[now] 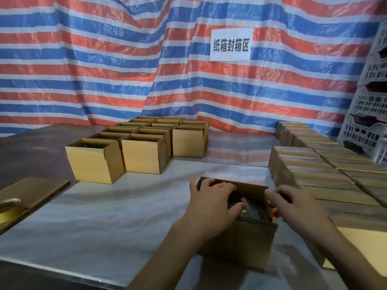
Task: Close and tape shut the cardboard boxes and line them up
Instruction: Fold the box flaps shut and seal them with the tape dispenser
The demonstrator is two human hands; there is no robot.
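An open cardboard box [247, 241] stands on the table right in front of me, with dark wrapped contents showing inside. My left hand [211, 203] lies over its left flap, fingers curled on the flap's edge and thumb reaching into the opening. My right hand [295, 206] holds the right flap, fingers curled over its top edge. Several open boxes [138, 151] stand in rows at the back left. Closed boxes [326, 170] lie lined up in rows along the right. A roll of tape [8, 206] sits at the far left edge.
A flat cardboard sheet [35, 191] lies under the tape roll at the left. Grey plastic crates [370, 114] are stacked at the right. A striped tarp with a white sign [231, 45] hangs behind the table. The table top [117, 216] is covered in shiny plastic.
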